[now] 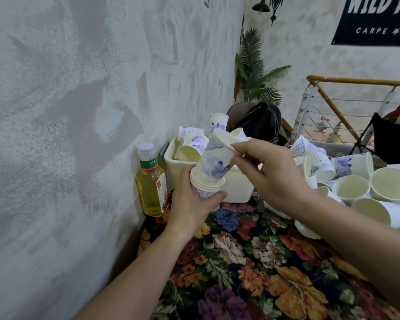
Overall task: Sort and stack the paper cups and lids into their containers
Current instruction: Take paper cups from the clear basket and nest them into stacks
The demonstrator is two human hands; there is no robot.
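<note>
My left hand (192, 202) grips a short stack of nested white paper cups (206, 189) with blue prints, held above the table. My right hand (270, 172) pinches the rim of one more blue-printed paper cup (215, 161), tilted, its base sitting in the mouth of the stack. Behind them stands a cream plastic bin (238, 188) holding several loose cups (192, 148). A pile of loose cups (353, 179) lies on the table to the right, some upright, some on their sides.
A bottle of yellow drink (151, 181) stands against the plaster wall at the left. The table carries a dark floral cloth (252, 269). A black bag (261, 122), a potted palm (256, 72) and a stair railing (333, 105) are behind.
</note>
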